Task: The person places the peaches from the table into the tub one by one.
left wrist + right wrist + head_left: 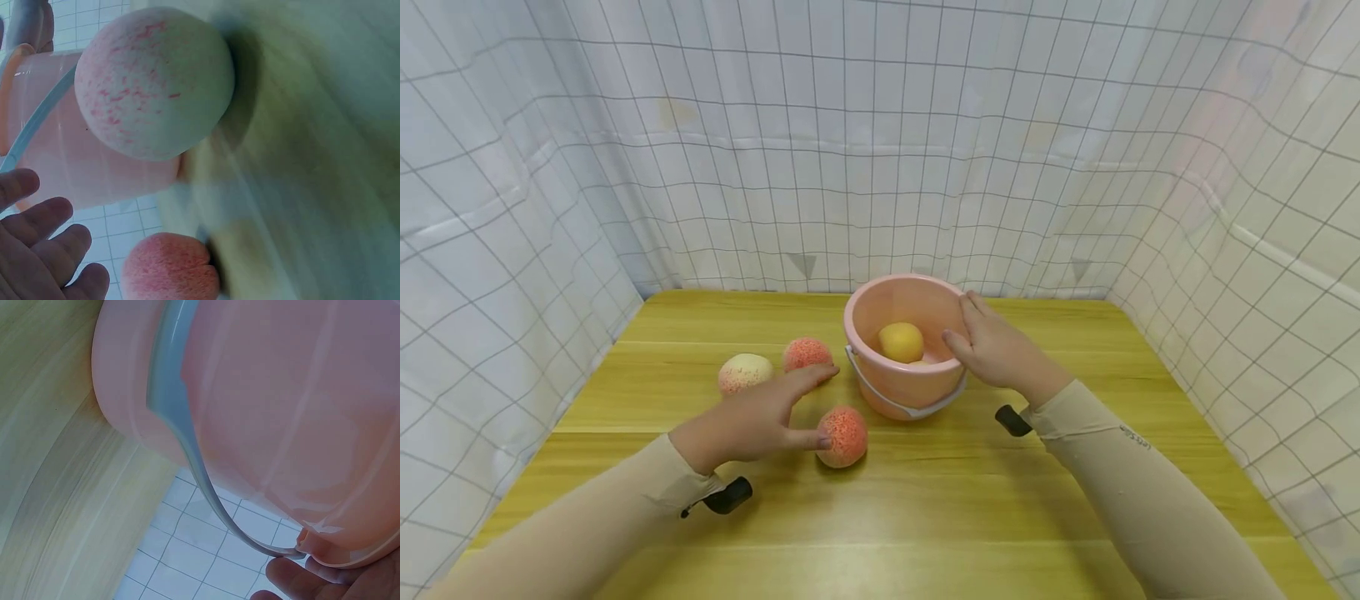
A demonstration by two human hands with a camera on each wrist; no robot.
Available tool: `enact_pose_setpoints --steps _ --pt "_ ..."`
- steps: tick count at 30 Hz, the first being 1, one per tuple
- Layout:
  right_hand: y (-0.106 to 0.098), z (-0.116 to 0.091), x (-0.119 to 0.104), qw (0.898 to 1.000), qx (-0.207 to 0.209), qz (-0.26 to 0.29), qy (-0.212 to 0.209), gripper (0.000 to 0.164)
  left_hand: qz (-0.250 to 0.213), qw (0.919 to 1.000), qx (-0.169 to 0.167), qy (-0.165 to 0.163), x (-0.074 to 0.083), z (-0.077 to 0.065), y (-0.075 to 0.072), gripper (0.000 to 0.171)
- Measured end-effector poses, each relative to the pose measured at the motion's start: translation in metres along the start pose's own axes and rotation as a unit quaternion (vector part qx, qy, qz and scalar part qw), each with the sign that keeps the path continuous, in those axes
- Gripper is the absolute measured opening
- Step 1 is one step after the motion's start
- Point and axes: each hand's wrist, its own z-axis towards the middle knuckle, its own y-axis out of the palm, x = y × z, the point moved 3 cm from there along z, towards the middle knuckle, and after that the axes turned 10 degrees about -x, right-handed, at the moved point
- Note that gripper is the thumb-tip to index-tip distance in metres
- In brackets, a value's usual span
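A pink bucket (891, 387) with a pale handle stands upright on the table, a yellow fruit (901, 342) inside it. My right hand (1007, 350) grips its right rim, thumb over the inside and fingers outside. Left of the bucket, my left hand (752, 421) is spread with fingers extended and holds nothing. Its thumb overlaps the near red peach (847, 435) in the head view. Beyond the fingers lie another red peach (806, 352) and a pale, pink-flecked peach (745, 372). The left wrist view shows the fingers (56, 215) apart from the peaches.
The wooden table (895, 525) is bounded at the back and both sides by white gridded sheeting (880, 167). The bucket's handle (200, 469) hangs down along its near side. A black strap piece (1013, 421) juts out under the right wrist.
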Motion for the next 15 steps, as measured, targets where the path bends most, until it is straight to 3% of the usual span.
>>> enact_pose_setpoints --steps 9,15 --pt "0.000 -0.001 -0.001 1.000 -0.001 0.000 -0.001 0.085 -0.006 0.9993 -0.026 0.024 -0.003 -0.001 0.018 0.098" --pt "-0.001 -0.002 -0.002 1.000 0.001 0.003 0.001 0.084 -0.013 0.9990 -0.035 0.023 -0.004 -0.001 0.025 0.098"
